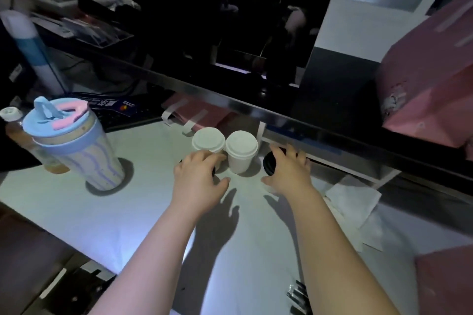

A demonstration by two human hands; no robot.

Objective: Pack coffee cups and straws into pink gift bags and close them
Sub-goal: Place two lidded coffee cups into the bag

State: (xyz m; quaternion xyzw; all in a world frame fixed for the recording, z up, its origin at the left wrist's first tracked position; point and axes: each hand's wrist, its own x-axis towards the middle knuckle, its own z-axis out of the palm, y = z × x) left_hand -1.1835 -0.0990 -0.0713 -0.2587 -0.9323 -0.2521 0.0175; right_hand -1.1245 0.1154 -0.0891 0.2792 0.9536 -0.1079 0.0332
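While both hands reach to the far edge of the counter (128, 212), nothing looks lifted yet. Right hand (289, 171): fingers curled over a black-lidded cup (269, 164), thumb splayed off it. Left hand (199, 179): fingers curled over something dark (mostly hidden, can't tell if gripped). Cup A (208, 139) and cup B (242, 151), white lids, upright, side by side, sit between the hands, just beyond the left fingers. Pink gift bag (430, 79) is off the far right corner, right hand nearer.
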